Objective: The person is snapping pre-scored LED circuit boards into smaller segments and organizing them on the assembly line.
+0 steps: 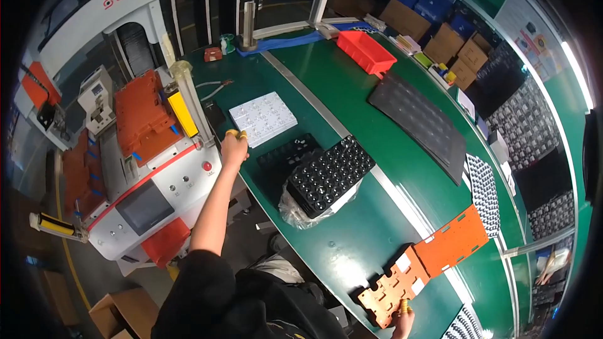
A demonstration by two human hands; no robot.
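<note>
My left hand (233, 149) reaches out to the near left corner of a white tray (267, 115) with rows of small clear pieces. Yellow covers sit on its fingertips, which are pinched together; whatever is between them is too small to make out. At the lower edge, my right hand (404, 324) is at the near part of an orange fixture (391, 287) with notches and pale patches. Its yellow-covered fingertips are drawn together over the fixture, and what they hold is hidden. A flat orange plate (453, 243) adjoins the fixture's far side.
A black tray of round pockets (330, 176) rests on plastic wrapping mid-table. Behind are a red bin (366, 52) and a dark sheet (421, 119). Pliers (213, 88) lie past the white tray. On the left stands a machine with a screen (146, 207) and a red button (207, 166).
</note>
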